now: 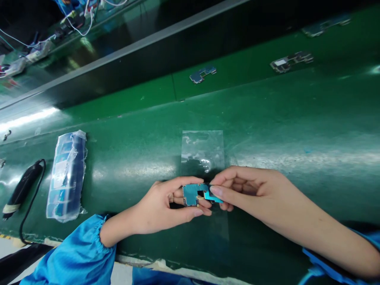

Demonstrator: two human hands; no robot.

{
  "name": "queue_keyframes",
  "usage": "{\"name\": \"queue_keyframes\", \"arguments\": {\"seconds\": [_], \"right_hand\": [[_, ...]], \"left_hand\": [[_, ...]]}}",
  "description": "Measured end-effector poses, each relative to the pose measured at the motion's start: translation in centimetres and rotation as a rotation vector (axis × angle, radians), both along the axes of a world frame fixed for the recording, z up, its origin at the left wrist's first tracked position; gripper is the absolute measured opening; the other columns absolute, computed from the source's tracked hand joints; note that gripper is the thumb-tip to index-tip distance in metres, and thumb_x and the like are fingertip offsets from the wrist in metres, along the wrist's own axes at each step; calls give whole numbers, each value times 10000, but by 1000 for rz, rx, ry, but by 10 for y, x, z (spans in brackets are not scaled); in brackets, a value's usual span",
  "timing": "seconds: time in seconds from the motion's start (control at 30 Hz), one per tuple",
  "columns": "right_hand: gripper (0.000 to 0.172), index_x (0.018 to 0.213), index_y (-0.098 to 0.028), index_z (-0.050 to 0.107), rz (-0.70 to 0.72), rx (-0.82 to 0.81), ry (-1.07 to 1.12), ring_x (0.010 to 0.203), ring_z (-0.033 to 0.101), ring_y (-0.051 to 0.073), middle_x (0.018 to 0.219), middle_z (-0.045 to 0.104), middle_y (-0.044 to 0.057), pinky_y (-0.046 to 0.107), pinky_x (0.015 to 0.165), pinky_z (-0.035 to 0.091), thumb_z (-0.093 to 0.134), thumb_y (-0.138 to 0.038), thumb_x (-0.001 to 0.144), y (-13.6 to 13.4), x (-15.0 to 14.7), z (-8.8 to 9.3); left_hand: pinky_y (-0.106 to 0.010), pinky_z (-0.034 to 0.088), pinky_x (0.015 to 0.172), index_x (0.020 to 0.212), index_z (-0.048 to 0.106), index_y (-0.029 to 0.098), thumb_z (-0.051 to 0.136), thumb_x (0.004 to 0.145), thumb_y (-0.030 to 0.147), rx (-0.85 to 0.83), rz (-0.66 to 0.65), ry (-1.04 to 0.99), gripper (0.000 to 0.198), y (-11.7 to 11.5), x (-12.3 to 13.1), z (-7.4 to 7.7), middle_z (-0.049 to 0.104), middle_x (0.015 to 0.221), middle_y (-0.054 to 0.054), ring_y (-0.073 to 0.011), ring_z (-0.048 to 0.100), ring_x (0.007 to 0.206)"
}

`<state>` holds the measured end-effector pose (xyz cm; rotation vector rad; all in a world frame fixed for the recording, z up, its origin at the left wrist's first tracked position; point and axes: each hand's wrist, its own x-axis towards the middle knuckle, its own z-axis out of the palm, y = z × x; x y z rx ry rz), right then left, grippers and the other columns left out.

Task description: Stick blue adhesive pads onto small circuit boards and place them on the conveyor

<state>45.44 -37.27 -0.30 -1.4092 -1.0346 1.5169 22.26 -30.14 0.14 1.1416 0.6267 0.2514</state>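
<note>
Left hand [157, 208] grips a circuit board [190, 194], right hand [246, 190] pinches its blue tab [213, 197] — flat clear bag [202, 152] just far, blue-filled bag [67, 176] left.

Teal circuit board [190, 195], notched; cyan tab [213, 197], maybe film.

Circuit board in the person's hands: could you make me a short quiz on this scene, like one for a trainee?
1. Which hand, the left hand or the right hand, pinches the cyan strip on the board?
2. True or false: the clear bag lies on the green surface.
3. Fill in the blank: the sleeve at the left wrist is ____.

Key: 1. the right hand; 2. true; 3. blue.
</note>
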Motion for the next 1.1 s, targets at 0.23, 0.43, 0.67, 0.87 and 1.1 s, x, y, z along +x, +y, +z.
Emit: {"name": "queue_keyframes", "arguments": {"seconds": [0.23, 0.43, 0.67, 0.87, 1.1], "right_hand": [[156, 863, -250, 798, -4, -8, 1, 582, 689, 143, 673, 738, 18, 186, 547, 578, 782, -397, 912, 1, -2, 2], [154, 809, -242, 777, -17, -8, -43, 549, 665, 136, 625, 716, 10, 185, 525, 556, 747, -374, 882, 4, -4, 11], [161, 813, -251, 772, -29, 0, -114, 553, 656, 146, 633, 711, -4, 209, 513, 529, 717, -377, 896, 2, -10, 9], [141, 844, -270, 750, -30, 62, -269, 585, 691, 159, 708, 748, -20, 227, 502, 521, 665, -368, 902, 0, -14, 7], [109, 868, -260, 702, -27, 202, -381, 547, 657, 115, 683, 720, -56, 208, 495, 486, 614, -276, 929, -3, -15, 5]], "left_hand": [[-317, 671, 995, 1376, 601, 171, 792, 929, 156, 8, -3, 27, 486, 1, 0, 5, 841, 1125, -96, -221, 818, 1057], [-296, 669, 992, 1392, 605, 172, 784, 938, 149, 48, -12, 8, 489, 1, 0, 2, 840, 1128, -93, -207, 817, 1062], [-254, 664, 980, 1389, 619, 202, 786, 932, 121, 45, -2, -4, 494, 1, 0, 3, 841, 1132, -55, -175, 819, 1051], [-229, 661, 963, 1379, 635, 209, 797, 921, 114, 29, 9, -2, 495, 1, 1, 2, 843, 1121, -41, -166, 819, 1045], [-245, 667, 960, 1378, 642, 195, 812, 916, 140, 45, 13, 26, 495, 1, 0, 5, 847, 1105, -50, -176, 824, 1030]]}}
